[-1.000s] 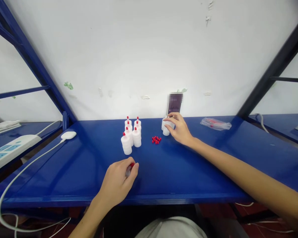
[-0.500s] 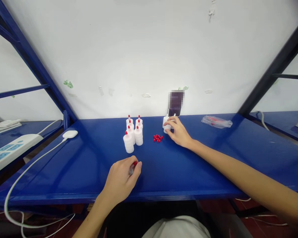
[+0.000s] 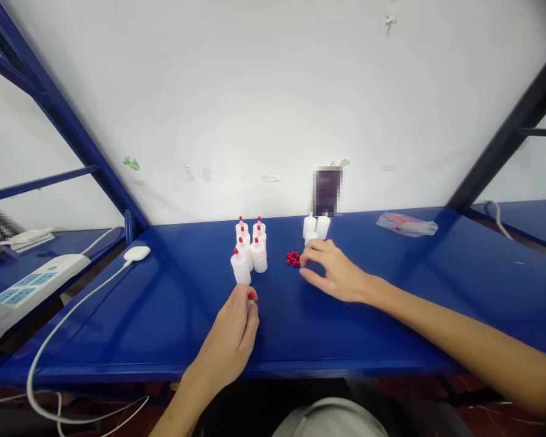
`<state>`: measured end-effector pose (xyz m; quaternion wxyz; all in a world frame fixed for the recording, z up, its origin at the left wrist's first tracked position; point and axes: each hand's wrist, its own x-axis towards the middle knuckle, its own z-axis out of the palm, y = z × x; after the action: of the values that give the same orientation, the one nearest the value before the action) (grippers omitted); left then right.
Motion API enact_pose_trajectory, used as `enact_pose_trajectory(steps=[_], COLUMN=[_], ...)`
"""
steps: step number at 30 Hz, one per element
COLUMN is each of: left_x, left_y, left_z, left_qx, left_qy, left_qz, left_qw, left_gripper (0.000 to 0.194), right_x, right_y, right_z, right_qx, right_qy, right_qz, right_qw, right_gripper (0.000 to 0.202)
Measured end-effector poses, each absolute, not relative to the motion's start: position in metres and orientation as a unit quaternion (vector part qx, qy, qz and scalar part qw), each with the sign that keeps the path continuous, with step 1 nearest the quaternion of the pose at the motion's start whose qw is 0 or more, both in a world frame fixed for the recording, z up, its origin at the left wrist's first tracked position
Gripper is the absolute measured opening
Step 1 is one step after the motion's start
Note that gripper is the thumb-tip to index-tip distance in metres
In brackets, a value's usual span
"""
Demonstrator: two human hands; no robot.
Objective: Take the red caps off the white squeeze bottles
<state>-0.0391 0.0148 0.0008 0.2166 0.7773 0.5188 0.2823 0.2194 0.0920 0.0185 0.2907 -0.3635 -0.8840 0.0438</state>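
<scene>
My left hand [image 3: 231, 331] is closed round a white bottle with a red cap [image 3: 252, 296], most of it hidden by the fingers. Just beyond it stand several white bottles with red tips [image 3: 258, 256] in two rows. A small pile of red caps [image 3: 293, 259] lies at the middle of the blue table. Right beside the pile, my right hand [image 3: 334, 273] has its thumb and fingers apart, with nothing visible between them. Behind that hand, white bottles without red caps [image 3: 323, 226] stand near the wall; one is partly hidden by the fingers.
A dark phone-like object [image 3: 327, 190], partly pixelated, leans on the wall. At the right lies a clear plastic bag with red pieces [image 3: 406, 224]. A white power strip [image 3: 31, 291] and a white charger with a cable [image 3: 137, 253] are at the left.
My right hand has left the white bottles and come nearer, beside the red caps. My left hand still holds its bottle, now closer to the capped rows. The view has shifted slightly.
</scene>
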Motion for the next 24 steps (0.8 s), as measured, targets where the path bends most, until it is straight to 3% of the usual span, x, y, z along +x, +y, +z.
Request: enact_pose_trajectory(steps=[6,11,18,24], left_x=[-0.024,-0.004,0.005,0.008], left_y=[0.021,0.017,0.025,0.029], left_z=[0.000,0.000,0.001,-0.009], left_qx=[0.856,0.854,0.834,0.832], left_qy=[0.424,0.488,0.506,0.511], left_qz=[0.242,0.166,0.174,0.189], left_qw=[0.168,0.068,0.138,0.100], left_gripper=[0.020,0.018,0.011,0.010], right_x=[0.198,0.199,0.198,0.201], right_y=[0.063,0.065,0.069,0.075], right_z=[0.012,0.004,0.007,0.004], right_qx=[-0.268,-0.298,-0.294,-0.278], right_qy=[-0.935,-0.935,-0.945,-0.953], right_qz=[0.082,0.097,0.046,0.039], right_qw=[0.216,0.168,0.133,0.113], right_gripper=[0.017,0.012,0.012,0.014])
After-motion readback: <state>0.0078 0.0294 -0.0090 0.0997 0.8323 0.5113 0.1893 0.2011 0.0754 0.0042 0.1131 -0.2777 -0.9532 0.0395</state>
